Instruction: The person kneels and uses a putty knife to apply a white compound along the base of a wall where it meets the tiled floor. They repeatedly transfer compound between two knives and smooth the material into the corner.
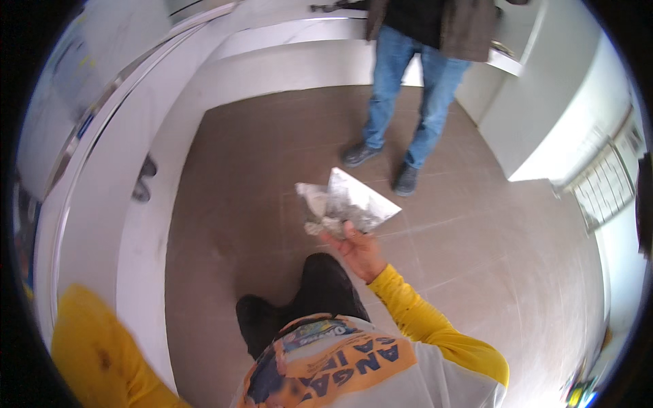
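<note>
My right hand [355, 251] is stretched forward in front of my body, its fingers closed on the near edge of a crumpled white-and-grey sheet [345, 206]. One flat white corner of the sheet sticks up, and its middle is grey and smudged. Whether it is paper, plastic or something stiffer I cannot tell. Part of my fingers is hidden behind it. My left arm, in a yellow sleeve [102, 350], reaches up at the lower left beside the white ledge. The left hand itself does not show.
A person in blue jeans [435, 88] and dark shoes stands on the brown tiled floor [265, 149], just beyond the sheet. A white ledge [102, 177] runs along the left. A white block [551, 102] and a metal grille [604, 183] are at the right.
</note>
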`<state>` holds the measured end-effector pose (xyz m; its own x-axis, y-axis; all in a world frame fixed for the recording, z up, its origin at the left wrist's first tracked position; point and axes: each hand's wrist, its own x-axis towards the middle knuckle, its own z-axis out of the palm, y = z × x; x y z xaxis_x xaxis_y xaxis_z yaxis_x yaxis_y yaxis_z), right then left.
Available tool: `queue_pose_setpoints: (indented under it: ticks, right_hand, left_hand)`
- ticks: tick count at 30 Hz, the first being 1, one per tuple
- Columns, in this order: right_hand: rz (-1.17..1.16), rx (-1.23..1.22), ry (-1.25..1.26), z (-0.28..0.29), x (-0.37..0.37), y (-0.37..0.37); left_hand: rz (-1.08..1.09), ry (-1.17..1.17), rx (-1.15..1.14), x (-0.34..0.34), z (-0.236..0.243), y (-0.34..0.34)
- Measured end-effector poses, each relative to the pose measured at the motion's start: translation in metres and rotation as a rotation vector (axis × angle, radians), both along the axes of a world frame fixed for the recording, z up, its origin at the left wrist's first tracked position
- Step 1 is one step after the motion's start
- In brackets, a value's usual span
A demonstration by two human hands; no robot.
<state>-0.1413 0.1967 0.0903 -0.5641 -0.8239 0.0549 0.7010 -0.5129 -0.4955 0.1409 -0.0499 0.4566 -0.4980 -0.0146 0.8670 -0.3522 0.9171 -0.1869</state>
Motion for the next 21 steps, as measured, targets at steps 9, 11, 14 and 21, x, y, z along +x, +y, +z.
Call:
queue_pose_setpoints:
  ticks: [9, 11, 14, 21]
  right_hand:
    - [0.025, 0.013, 0.038, 0.003, -0.001, 0.010]
    - [0.070, 0.007, 0.023, 0.000, -0.002, 0.015]
    - [0.168, 0.072, -0.005, -0.004, 0.000, 0.022]
    - [0.455, -0.031, -0.020, 0.004, 0.039, -0.021]
  left_hand:
    - [-0.409, 0.038, 1.051, -0.065, -0.253, 0.084]
    - [-0.175, 0.220, 1.830, -0.063, -0.335, 0.102]
    - [-0.039, 0.000, 2.056, -0.020, -0.398, 0.136]
    - [-1.020, 0.466, 2.259, -0.057, -0.398, 0.126]
